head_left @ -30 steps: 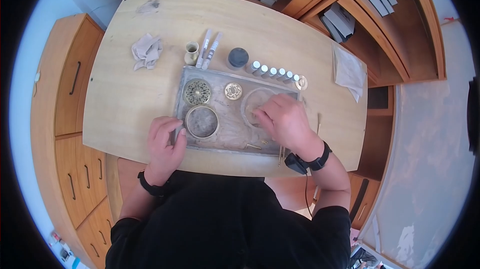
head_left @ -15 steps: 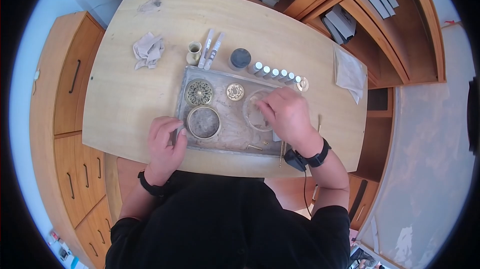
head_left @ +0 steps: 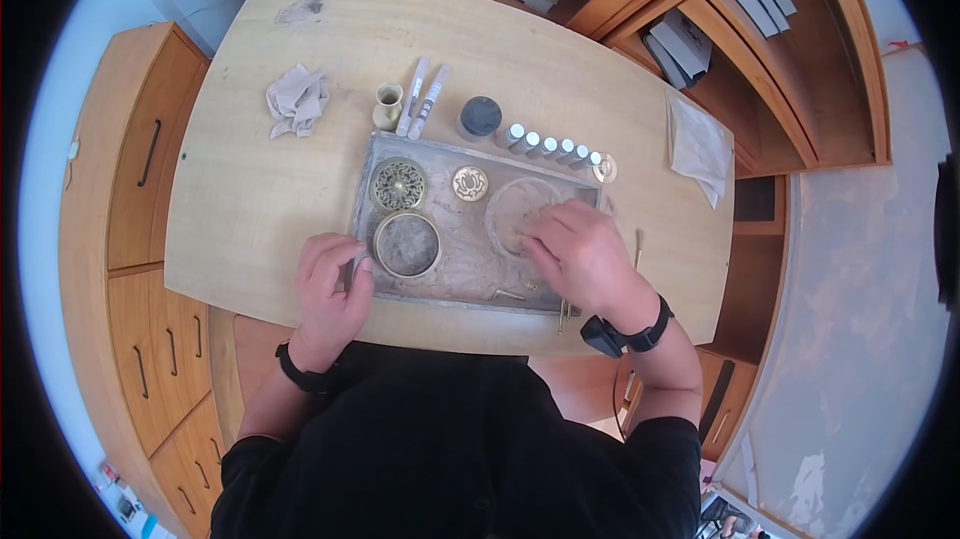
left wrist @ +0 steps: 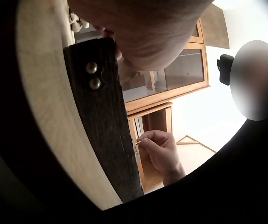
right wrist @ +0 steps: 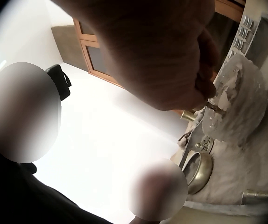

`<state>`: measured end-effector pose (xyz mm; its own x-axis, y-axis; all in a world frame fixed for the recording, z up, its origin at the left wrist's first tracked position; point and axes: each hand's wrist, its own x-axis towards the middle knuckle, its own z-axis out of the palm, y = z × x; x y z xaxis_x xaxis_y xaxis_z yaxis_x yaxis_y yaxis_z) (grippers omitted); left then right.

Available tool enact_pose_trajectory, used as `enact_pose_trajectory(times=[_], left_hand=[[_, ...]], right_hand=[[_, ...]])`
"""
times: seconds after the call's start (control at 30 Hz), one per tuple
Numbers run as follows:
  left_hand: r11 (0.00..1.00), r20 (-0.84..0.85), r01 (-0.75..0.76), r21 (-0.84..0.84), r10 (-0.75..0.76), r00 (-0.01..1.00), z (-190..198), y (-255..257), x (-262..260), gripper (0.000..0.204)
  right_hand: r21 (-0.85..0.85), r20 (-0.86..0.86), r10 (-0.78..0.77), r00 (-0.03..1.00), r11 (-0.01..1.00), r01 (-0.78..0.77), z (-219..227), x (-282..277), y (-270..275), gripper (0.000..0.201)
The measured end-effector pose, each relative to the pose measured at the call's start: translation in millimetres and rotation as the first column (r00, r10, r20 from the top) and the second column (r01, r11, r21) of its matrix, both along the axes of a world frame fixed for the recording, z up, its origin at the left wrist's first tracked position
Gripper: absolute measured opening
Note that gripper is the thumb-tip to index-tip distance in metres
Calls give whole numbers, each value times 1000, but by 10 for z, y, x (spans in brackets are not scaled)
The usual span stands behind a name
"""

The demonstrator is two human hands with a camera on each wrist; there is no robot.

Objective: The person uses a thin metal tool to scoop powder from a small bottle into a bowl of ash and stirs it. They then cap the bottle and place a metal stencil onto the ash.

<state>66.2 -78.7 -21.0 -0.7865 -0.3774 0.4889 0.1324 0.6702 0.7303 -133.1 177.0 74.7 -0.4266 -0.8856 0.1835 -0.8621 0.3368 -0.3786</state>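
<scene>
My right hand (head_left: 582, 254) is over the front right of a clear bowl (right wrist: 246, 105) with pale powder in it. Between thumb and fingers it pinches a thin brass tool (right wrist: 215, 108), whose tip points into the bowl; most of the tool is hidden by the hand. At the front left corner of the dark wooden tray (left wrist: 99, 116), my left hand (head_left: 333, 284) grips the edge, thumb on the inner side. Nearest to it on the tray is a round brass burner (head_left: 408, 245) filled with grey ash. Behind that lie a pierced brass lid (head_left: 398, 185) and a lotus-patterned brass disc (head_left: 470, 184).
Behind the tray stand a small brass vase (head_left: 388, 107), two labelled tubes (head_left: 428, 104), a dark round jar (head_left: 480, 118) and several silver-capped vials (head_left: 533, 144). A small brass piece (head_left: 508, 294) lies by the tray's front edge. Crumpled cloth (head_left: 297, 102) sits on the table (head_left: 250, 189).
The right hand has shifted a little to the right and toward the body, uncovering more of the clear bowl. The left hand stays in place on the tray's edge.
</scene>
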Motion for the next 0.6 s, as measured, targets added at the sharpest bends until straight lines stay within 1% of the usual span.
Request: enact_pose_trajectory(times=[0.13, 0.33, 0.43, 0.6], left_hand=[[1000, -1, 1, 0, -1, 1000, -5, 9, -4, 25], [1000, -4, 3, -5, -3, 1000, -8, 15, -8, 25], [1000, -2, 5, -5, -5, 1000, 13, 23, -8, 26], [1000, 8, 2, 0, -2, 1000, 30, 29, 1, 25]], right_hand=[[-15, 18, -19, 1000, 1000, 20, 6, 1, 110, 13], [-16, -34, -66, 997, 998, 65, 7, -59, 220, 14], [-53, -67, -100, 993, 994, 96, 5, -75, 213, 14], [-60, -47, -25, 999, 998, 22, -54, -75, 187, 16]])
